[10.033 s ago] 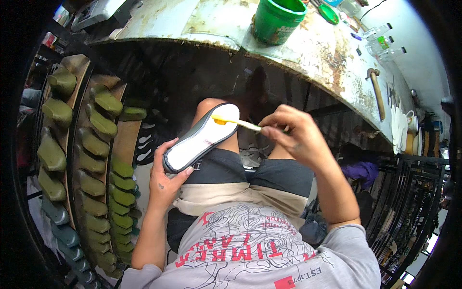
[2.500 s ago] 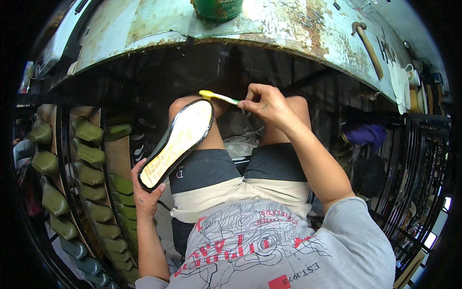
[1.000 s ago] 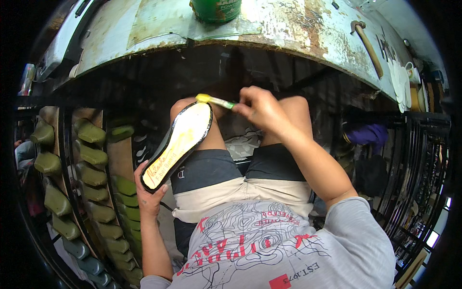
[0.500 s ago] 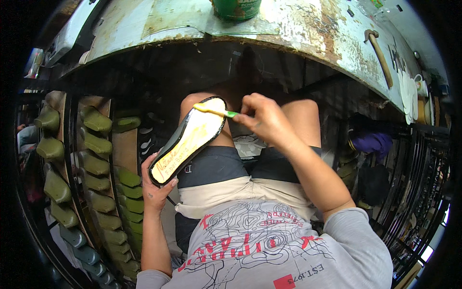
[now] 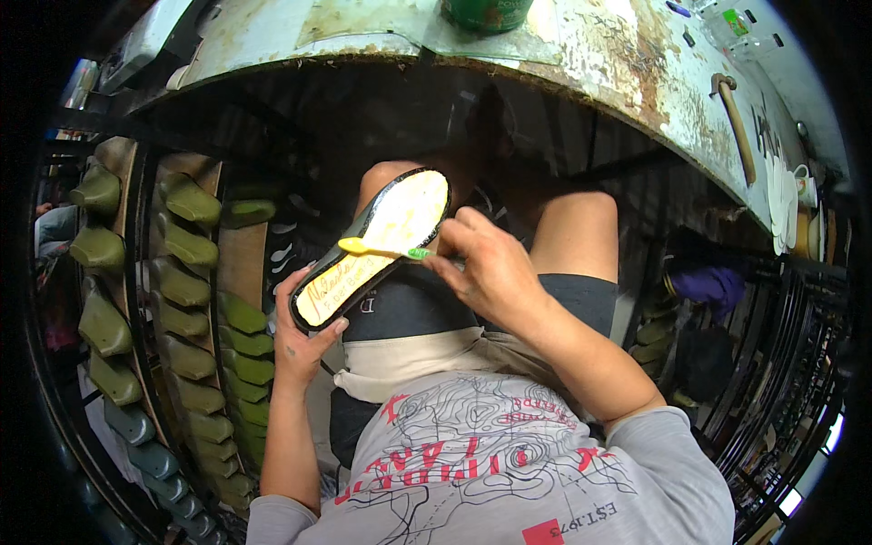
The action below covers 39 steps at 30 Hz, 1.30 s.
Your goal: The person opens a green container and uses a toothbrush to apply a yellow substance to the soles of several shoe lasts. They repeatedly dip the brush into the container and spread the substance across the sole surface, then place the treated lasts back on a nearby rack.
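My left hand (image 5: 304,347) grips the narrow heel end of a shoe (image 5: 400,213) turned bottom up above my left thigh. The shoe's underside is pale cream with handwriting near the heel, and a black edge runs around it. Its wide toe end points away from me. My right hand (image 5: 490,272) pinches a small brush (image 5: 377,247) with a green handle and a yellow-coated shaft and tip. The brush lies across the narrow middle of the underside. A wet yellowish sheen shows on the toe half.
A worn pale workbench (image 5: 599,68) spans the far side, bearing a green tin (image 5: 489,13) and a hammer (image 5: 734,127). Racks at left hold several olive shoe lasts (image 5: 191,200). Purple cloth (image 5: 708,286) hangs by the dark rack at right.
The brush has moved from the toe end down to the middle of the shoe's underside, with my right hand following. The view has shifted slightly; my left hand keeps its grip.
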Tool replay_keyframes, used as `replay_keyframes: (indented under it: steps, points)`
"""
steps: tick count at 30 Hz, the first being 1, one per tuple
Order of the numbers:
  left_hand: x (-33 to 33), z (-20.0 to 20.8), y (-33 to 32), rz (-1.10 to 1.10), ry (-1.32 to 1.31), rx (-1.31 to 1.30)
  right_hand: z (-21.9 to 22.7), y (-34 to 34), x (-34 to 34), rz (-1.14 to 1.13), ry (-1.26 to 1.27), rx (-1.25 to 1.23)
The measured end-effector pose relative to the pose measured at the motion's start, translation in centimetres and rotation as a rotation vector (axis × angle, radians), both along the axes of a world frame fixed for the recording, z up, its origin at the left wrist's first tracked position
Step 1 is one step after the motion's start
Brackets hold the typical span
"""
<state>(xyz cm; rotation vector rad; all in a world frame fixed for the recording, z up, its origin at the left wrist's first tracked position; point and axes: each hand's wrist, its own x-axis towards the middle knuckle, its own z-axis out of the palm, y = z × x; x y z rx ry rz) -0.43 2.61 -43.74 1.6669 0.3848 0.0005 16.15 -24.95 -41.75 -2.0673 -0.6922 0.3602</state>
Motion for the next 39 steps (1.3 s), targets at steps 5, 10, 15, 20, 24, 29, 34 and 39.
replay_keyframes:
  steps: [5, 10, 15, 20, 24, 29, 34, 39]
  points:
    - [0.3, 0.7, -0.2, 0.027, 0.01, 0.003, -1.8, -2.9, 2.0, -0.232, -0.066, -0.046]
    - [0.6, 0.8, -0.5, 0.031, 0.014, 0.068, -1.2, -2.2, -3.5, -0.052, -0.012, 0.008]
    - [0.9, 1.3, -0.5, 0.027, 0.037, 0.051, -1.5, -2.8, -1.6, -0.159, -0.1, 0.07]
    - [1.2, 1.7, -0.8, 0.025, 0.006, 0.18, -1.0, -2.0, -1.1, -0.122, 0.005, -0.024]
    - [1.1, 2.0, -1.4, 0.019, 0.028, 0.188, 0.6, -0.2, -3.9, 0.142, 0.056, 0.118]
    - [1.3, 2.3, -1.8, 0.034, -0.012, 0.203, -1.8, -1.7, 1.0, -0.173, -0.081, 0.044]
    - [1.6, 2.4, -1.8, 0.016, 0.001, 0.23, -1.0, -0.2, -3.8, 0.06, -0.088, 0.13]
    - [1.3, 2.4, -1.9, 0.036, -0.005, 0.236, 1.2, -0.9, -2.7, 0.049, -0.057, 0.202]
